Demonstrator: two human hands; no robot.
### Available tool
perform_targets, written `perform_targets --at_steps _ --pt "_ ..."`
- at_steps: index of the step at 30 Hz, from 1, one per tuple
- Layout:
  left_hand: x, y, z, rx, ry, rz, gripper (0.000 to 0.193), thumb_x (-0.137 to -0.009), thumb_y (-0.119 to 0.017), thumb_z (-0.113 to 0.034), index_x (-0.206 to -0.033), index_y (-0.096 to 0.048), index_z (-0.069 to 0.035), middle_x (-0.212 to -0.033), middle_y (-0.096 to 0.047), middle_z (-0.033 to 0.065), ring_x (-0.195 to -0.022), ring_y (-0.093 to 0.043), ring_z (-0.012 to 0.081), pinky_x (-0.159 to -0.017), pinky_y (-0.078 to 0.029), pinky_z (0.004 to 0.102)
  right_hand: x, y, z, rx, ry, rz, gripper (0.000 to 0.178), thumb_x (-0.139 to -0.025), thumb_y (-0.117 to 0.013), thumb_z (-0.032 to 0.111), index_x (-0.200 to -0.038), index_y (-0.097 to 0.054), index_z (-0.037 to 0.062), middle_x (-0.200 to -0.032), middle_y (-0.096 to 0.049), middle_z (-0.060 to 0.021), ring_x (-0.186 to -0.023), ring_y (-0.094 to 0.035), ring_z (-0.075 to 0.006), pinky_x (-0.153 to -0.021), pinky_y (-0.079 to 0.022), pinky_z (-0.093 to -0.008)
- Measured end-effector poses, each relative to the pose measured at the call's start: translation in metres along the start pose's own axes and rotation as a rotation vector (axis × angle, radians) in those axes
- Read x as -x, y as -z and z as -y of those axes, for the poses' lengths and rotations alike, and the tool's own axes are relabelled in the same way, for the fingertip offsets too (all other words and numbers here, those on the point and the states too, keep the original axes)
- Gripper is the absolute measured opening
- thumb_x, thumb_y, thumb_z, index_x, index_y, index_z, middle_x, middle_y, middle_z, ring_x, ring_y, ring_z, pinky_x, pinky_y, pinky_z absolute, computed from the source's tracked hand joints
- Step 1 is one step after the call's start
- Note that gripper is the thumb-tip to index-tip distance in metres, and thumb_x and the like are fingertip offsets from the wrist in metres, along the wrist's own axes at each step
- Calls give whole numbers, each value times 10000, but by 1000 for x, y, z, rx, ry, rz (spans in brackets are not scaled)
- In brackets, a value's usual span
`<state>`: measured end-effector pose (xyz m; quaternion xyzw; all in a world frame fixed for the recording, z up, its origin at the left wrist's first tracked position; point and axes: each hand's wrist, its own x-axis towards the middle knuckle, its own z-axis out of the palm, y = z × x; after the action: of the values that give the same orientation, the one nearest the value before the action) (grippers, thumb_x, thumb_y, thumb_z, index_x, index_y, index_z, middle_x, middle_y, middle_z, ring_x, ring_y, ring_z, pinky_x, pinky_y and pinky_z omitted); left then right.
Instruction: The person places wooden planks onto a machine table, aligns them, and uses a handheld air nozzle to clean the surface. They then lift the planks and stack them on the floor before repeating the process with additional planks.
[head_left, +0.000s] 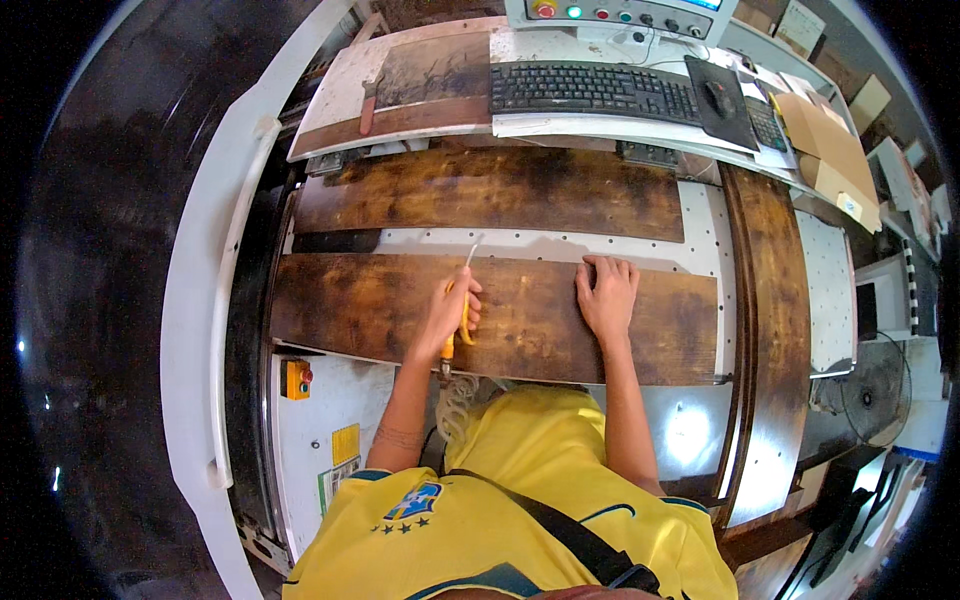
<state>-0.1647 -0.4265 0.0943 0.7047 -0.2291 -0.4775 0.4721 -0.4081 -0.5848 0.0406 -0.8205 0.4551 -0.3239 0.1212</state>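
My left hand [447, 317] is closed round a yellow air blow gun [464, 325] with a thin pale nozzle [473, 252]. The nozzle points away from me, over the far edge of a dark brown wood-grain board [535, 320]. A coiled clear hose [455, 405] hangs from the gun's lower end, next to my shirt. On the right part of the same board lies my right hand [608, 291], palm down, with its fingers apart and their tips at the far edge. Behind it, a second brown board [490, 195] lies parallel on the perforated white machine bed [705, 225].
Past the boards stands a white shelf [440, 140] with a black keyboard [595, 92], a mouse [718, 97] and a red-handled tool [368, 112]. Long brown boards [775, 340] lie on the right. A white machine frame [225, 330] rises on the left, near a yellow button box [297, 380].
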Motion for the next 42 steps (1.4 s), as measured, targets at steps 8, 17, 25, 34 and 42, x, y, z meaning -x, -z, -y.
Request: perform_targets --at_steps 8,17,25,34,42 --pt "-29 21 -2 -337 -14 -246 503 -1121 -427 -449 -981 -620 -6 -629 -583 50 -477 -556 133 -448 -473 312 -2 3 6 -36 -13 -15 217 -937 -692 230 -1061 -732 57 -1067 -735 -123 -1092 -619 -345 -1076 -386 -473" --pt "0 -97 -40 -261 29 392 491 -1121 -431 -451 -1018 -636 -17 -661 -596 40 -468 -557 116 -429 -455 294 -1 2 -4 -23 0 -36 214 -923 -702 236 -1045 -730 62 -1034 -730 -120 -1058 -617 -322 -1060 -397 -457" --pt "-27 -27 -25 -385 37 -61 498 -1112 -444 -452 -976 -619 -7 -631 -588 49 -473 -576 142 -452 -488 306 -1 9 2 -57 -27 -4 219 -941 -690 243 -1079 -727 78 -1071 -726 -117 -1107 -612 -333 -1106 -375 -478" --pt "13 181 8 -353 76 -625 520 -1081 -490 -513 -927 -630 -36 -617 -567 48 -452 -548 174 -426 -451 350 1 1 3 -35 -53 46 218 -949 -690 242 -1094 -725 83 -1094 -724 -104 -1144 -601 -323 -1138 -357 -484" --pt "156 276 -23 -175 -259 -1249 505 -1111 -444 -455 -1055 -670 -7 -669 -589 71 -501 -555 158 -447 -466 333 -1 5 2 -8 -26 35 206 -952 -687 235 -1084 -722 80 -1085 -725 -92 -1137 -607 -313 -1126 -363 -476"
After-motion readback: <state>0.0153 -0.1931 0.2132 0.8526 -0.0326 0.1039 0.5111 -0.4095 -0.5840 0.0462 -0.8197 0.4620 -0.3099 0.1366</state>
